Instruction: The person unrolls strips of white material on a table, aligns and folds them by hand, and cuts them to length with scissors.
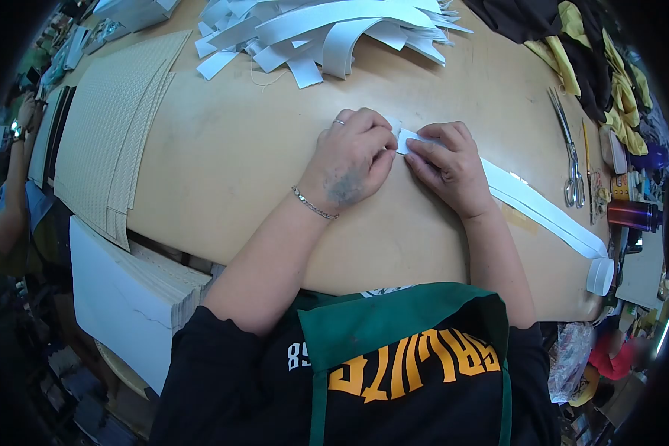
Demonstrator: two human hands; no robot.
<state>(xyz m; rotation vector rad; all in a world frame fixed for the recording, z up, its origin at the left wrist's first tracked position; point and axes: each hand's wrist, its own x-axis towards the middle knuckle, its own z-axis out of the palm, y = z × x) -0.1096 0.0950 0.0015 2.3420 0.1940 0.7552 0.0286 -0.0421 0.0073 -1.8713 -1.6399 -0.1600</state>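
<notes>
Both hands meet over the middle of the table, pinching the end of a long white strip (539,207). My left hand (355,160), with a ring and a chain bracelet, has its fingers closed at the strip's very end. Just beside it, my right hand (450,163) grips the same strip between thumb and fingers. A short white piece shows between the two hands. From under the right hand the strip runs down to the right, ending in a white roll (600,276) at the table's edge.
Many cut white strips (334,33) are heaped at the far side. Textured cream sheets (111,126) lie at left, above a stack of white boards (123,290). Scissors (570,160), a dark bottle (633,215) and black and yellow cloth (583,59) are at right. Another person's arm (13,175) shows far left.
</notes>
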